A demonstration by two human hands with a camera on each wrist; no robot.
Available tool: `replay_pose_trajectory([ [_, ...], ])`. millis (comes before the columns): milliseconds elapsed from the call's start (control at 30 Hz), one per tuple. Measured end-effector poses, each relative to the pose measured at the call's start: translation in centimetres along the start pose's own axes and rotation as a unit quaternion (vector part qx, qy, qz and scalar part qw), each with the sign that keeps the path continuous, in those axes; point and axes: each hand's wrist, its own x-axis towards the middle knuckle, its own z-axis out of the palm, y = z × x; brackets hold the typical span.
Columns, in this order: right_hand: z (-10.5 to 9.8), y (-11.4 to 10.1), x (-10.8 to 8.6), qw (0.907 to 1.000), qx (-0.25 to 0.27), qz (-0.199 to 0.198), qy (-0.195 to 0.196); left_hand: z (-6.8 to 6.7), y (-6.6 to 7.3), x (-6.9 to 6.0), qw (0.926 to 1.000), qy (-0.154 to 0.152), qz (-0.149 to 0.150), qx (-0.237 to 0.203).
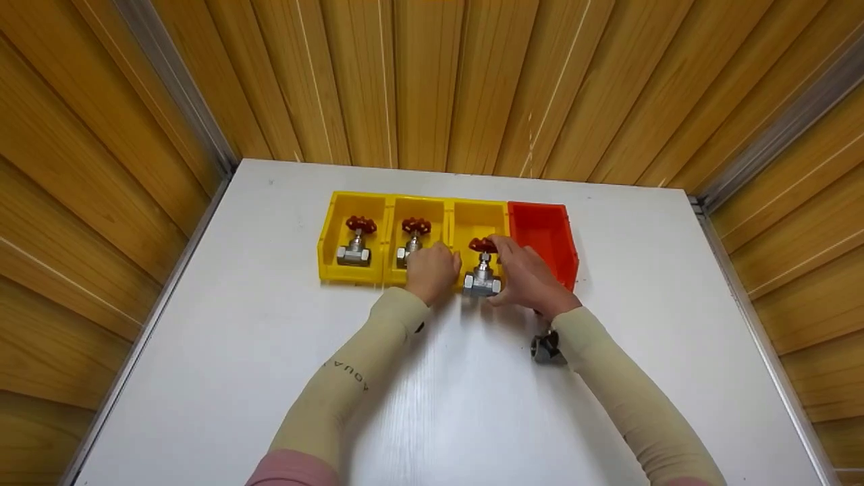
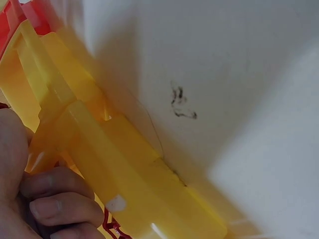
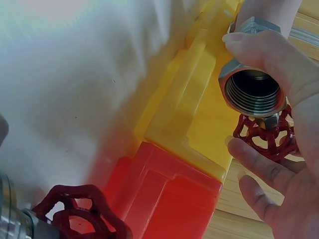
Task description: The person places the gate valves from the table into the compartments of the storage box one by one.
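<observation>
My right hand (image 1: 533, 275) holds a gate valve (image 1: 482, 280) with a red handwheel at the front of the third yellow bin (image 1: 479, 214). In the right wrist view, the thumb lies on the metal body of the valve (image 3: 251, 92) and the fingers are by its handwheel. My left hand (image 1: 433, 271), fingers curled, grips the front wall of the yellow bins (image 2: 134, 174) near the second and third. Behind it, a similar valve (image 1: 415, 229) stands in the second bin, partly hidden by the hand. Another valve (image 1: 356, 246) stands in the leftmost bin.
A red bin (image 1: 540, 226) adjoins the yellow row on the right. One more valve (image 1: 548, 347) lies on the white table (image 1: 432, 405), partly under my right forearm; its red handwheel (image 3: 75, 209) shows in the right wrist view. Wood-patterned walls (image 1: 418, 81) surround the table.
</observation>
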Motion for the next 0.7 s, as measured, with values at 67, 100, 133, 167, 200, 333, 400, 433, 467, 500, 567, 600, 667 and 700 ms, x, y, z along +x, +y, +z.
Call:
replay_pose_trajectory([
  [67,0.0,0.0,0.1,1.0,0.0,0.0,0.001,-0.1,0.0,0.0,1.0,-0.002,-0.003,-0.006],
  [100,-0.1,0.1,0.2,1.0,0.002,-0.001,0.001,-0.1,0.0,0.0,1.0,-0.004,-0.003,-0.007],
  [133,-0.1,0.1,0.3,1.0,0.004,-0.002,0.001,-0.1,0.0,0.0,0.9999,-0.004,-0.004,-0.008],
  [167,-0.1,0.2,0.4,1.0,0.006,-0.003,0.001,-0.1,0.0,0.0,0.9999,-0.006,-0.004,-0.008],
  [200,-0.1,0.2,0.5,1.0,0.009,-0.003,0.0,-0.1,0.0,0.0,1.0,-0.005,-0.002,-0.007],
  [333,-0.2,0.2,0.8,0.9998,0.017,0.001,-0.007,0.0,0.1,0.0,1.0,0.009,0.003,0.001],
  [400,-0.3,0.1,0.9,0.9997,0.018,0.006,-0.012,0.1,0.1,-0.1,0.9998,0.021,0.006,0.003],
  [433,-0.3,0.1,1.0,0.9997,0.018,0.008,-0.014,0.1,0.1,-0.1,0.9996,0.026,0.006,0.003],
  [467,-0.4,0.1,1.0,0.9997,0.017,0.01,-0.016,0.1,0.1,-0.1,0.9995,0.03,0.006,0.004],
  [500,-0.4,0.1,1.1,0.9997,0.016,0.012,-0.017,0.1,0.1,-0.1,0.9994,0.033,0.006,0.004],
  [567,-0.4,0.1,1.3,0.9995,0.017,0.015,-0.021,0.1,0.1,-0.2,0.9992,0.038,0.006,0.001],
  [600,-0.4,0.1,1.3,0.9994,0.019,0.017,-0.023,0.1,0.1,-0.2,0.9992,0.039,0.005,0.0],
  [667,-0.4,0.1,1.5,0.9992,0.023,0.021,-0.026,0.1,0.0,-0.2,0.9993,0.036,0.005,-0.002],
  [700,-0.4,0.1,1.5,0.9991,0.026,0.023,-0.026,0.1,0.0,-0.2,0.9994,0.034,0.004,-0.005],
])
